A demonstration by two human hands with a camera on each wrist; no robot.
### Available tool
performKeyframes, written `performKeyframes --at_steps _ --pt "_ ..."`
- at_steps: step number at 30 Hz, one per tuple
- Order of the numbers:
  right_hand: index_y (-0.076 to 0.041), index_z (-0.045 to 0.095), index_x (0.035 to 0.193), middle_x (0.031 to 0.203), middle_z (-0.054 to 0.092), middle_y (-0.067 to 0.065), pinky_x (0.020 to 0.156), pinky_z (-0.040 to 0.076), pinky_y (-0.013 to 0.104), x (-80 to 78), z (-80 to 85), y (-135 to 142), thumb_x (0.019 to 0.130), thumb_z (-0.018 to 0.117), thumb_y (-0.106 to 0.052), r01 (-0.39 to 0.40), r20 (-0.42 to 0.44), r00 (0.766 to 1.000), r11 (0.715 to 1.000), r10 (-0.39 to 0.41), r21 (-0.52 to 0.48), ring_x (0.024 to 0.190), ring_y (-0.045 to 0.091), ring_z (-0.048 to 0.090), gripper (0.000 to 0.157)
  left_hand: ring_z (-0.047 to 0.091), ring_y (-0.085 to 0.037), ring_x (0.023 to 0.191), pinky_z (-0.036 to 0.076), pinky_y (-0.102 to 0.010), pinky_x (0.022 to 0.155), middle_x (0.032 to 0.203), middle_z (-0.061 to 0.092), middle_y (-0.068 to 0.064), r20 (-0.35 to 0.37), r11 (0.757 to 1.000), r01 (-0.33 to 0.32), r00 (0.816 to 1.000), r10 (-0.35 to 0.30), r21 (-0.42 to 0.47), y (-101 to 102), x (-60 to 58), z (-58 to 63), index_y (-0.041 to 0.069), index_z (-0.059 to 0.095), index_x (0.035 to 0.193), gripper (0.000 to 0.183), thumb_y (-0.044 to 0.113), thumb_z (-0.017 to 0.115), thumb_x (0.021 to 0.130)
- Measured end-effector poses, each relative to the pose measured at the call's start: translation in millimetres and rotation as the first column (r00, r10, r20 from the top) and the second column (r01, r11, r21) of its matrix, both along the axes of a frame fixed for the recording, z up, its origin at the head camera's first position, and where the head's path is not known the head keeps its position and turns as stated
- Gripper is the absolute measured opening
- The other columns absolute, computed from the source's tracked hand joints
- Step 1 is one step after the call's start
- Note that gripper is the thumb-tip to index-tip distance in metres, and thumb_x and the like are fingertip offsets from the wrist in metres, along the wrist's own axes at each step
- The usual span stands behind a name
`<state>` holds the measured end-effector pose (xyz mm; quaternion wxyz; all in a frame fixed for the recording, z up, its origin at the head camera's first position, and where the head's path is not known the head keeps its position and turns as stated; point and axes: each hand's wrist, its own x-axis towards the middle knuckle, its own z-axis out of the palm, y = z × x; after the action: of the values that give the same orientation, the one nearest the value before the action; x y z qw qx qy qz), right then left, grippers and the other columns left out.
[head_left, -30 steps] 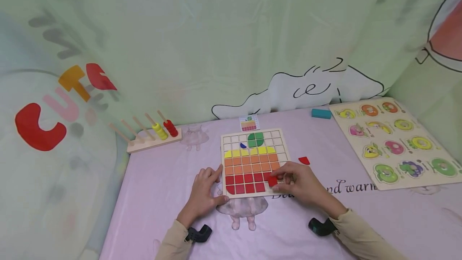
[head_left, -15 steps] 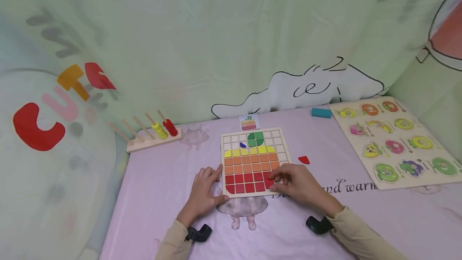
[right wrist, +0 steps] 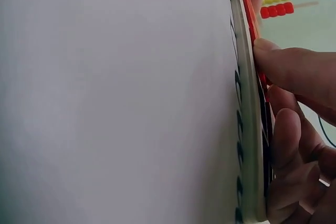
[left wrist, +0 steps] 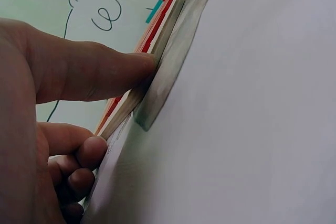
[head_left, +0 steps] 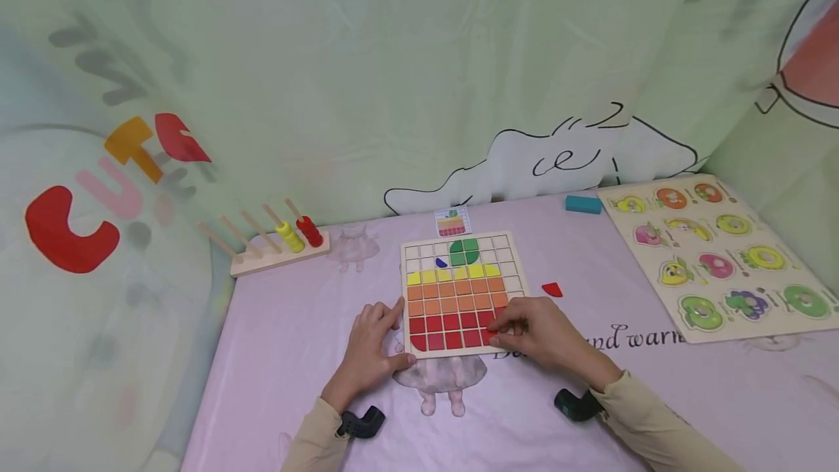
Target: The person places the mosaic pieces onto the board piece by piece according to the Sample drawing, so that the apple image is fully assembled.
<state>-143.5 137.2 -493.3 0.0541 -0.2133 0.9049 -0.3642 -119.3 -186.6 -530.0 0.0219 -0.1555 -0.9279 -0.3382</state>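
Observation:
A wooden pattern board [head_left: 518,279] lies on the cloth, with rows of red, orange, yellow and green tiles in its grid. My left hand [head_left: 369,352] steadies its near left corner, the straight thumb [left wrist: 115,72] against the front edge and the index finger along the left side. At the near right part of the grid my right hand [head_left: 540,330] holds a red tile [head_left: 488,336] low at its square between thumb and fingertips. The fingers partly cover that tile and the squares right of it. A small blue piece [head_left: 442,263] lies in the upper grid.
A loose red quarter-round tile [head_left: 553,290] lies right of the board. Behind it is a small pattern card [head_left: 452,222]. A bead stand [head_left: 282,257] stands at left, a teal block [head_left: 583,204] at back right, and a fruit puzzle board [head_left: 662,297] at far right.
My right hand has brought the red tile, earlier tilted above the grid, down and slightly left to its square in the bottom red row. The left hand has stayed put.

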Motion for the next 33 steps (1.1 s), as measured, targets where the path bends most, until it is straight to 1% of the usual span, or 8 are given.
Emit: performKeyframes --at_steps 8,15,19,21,24,28,30,33 --pt "-0.016 0.082 0.092 0.077 0.063 -0.011 0.061 0.045 0.022 -1.1 0.6 -3.2 0.08 0.093 -0.014 0.062 0.015 0.998 0.998 -0.063 0.017 0.07 0.01 0.053 0.017 0.037 -0.012 0.095 0.031 -0.036 0.087 0.098 0.051 0.003 -0.005 1.0 0.005 1.0 -0.005 -0.002 -0.4 -1.0 1.5 0.005 0.053 0.155 0.093 0.031 0.082 0.071" --pt "-0.017 0.083 0.089 0.077 0.067 -0.013 0.062 0.045 0.022 -0.4 3.3 -2.1 0.079 0.094 -0.016 0.025 0.002 1.0 1.0 -0.025 0.007 0.07 0.007 0.053 0.016 0.038 -0.013 0.095 0.032 -0.036 0.088 0.098 0.051 0.004 -0.006 1.0 0.01 1.0 -0.01 -0.002 -0.6 -0.7 1.7 0.005 0.053 0.155 0.093 0.031 0.082 0.071" --pt "-0.015 0.083 0.095 0.08 0.067 -0.012 0.064 0.048 0.022 0.3 6.9 2.1 0.08 0.094 -0.018 -0.015 0.013 1.0 1.0 0.016 -0.024 0.071 0.004 0.053 0.018 0.038 -0.012 0.096 0.032 -0.036 0.088 0.098 0.05 0.004 0.001 1.0 0.005 1.0 -0.005 -0.008 -0.1 -0.8 -0.8 0.006 0.053 0.156 0.093 0.033 0.082 0.071" --pt "-0.014 0.083 0.097 0.08 0.067 -0.012 0.065 0.049 0.022 0.4 9.2 6.4 0.081 0.093 -0.019 -0.002 0.008 1.0 0.999 0.002 -0.038 0.072 0.004 0.055 0.02 0.037 -0.012 0.096 0.031 -0.035 0.087 0.098 0.05 0.005 0.004 1.0 0.002 1.0 -0.002 -0.012 0.5 -1.3 -1.8 0.007 0.053 0.156 0.093 0.034 0.082 0.071" --pt "-0.011 0.083 0.1 0.08 0.068 -0.009 0.065 0.049 0.023 -1.7 14.0 17.4 0.082 0.093 -0.019 0.075 -0.049 0.996 0.997 -0.076 -0.034 0.073 0.007 0.056 0.023 0.037 -0.012 0.096 0.032 -0.035 0.087 0.098 0.05 0.005 0.005 1.0 -0.001 1.0 0.001 -0.021 1.0 -2.0 -3.0 0.007 0.053 0.156 0.094 0.035 0.082 0.071" --pt "-0.003 0.08 0.105 0.082 0.071 0.001 0.065 0.047 0.027 -10.3 18.6 38.1 0.083 0.091 -0.019 0.271 -0.125 0.956 0.962 -0.266 0.029 0.075 0.016 0.06 0.03 0.038 -0.012 0.095 0.032 -0.036 0.087 0.097 0.051 0.004 -0.002 1.0 0.003 1.0 -0.003 -0.011 0.6 -1.6 -2.3 0.006 0.053 0.156 0.094 0.033 0.082 0.07" --pt "0.0 0.077 0.111 0.087 0.073 0.008 0.066 0.047 0.029 -15.4 18.1 48.9 0.084 0.091 -0.021 0.35 -0.114 0.933 0.934 -0.341 0.072 0.077 0.02 0.063 0.037 0.038 -0.013 0.095 0.032 -0.036 0.087 0.097 0.051 0.003 -0.009 1.0 0.006 1.0 -0.006 -0.001 0.1 -1.3 -1.7 0.005 0.054 0.155 0.094 0.032 0.083 0.07" --pt "0.002 0.073 0.118 0.096 0.073 0.015 0.068 0.046 0.032 -21.5 14.0 62.3 0.085 0.09 -0.026 0.389 -0.062 0.921 0.912 -0.384 0.129 0.082 0.025 0.065 0.046 0.038 -0.013 0.095 0.032 -0.037 0.088 0.097 0.051 0.003 -0.012 1.0 0.007 1.0 -0.007 0.0 -0.6 -1.3 -1.8 0.004 0.054 0.155 0.094 0.031 0.083 0.07"
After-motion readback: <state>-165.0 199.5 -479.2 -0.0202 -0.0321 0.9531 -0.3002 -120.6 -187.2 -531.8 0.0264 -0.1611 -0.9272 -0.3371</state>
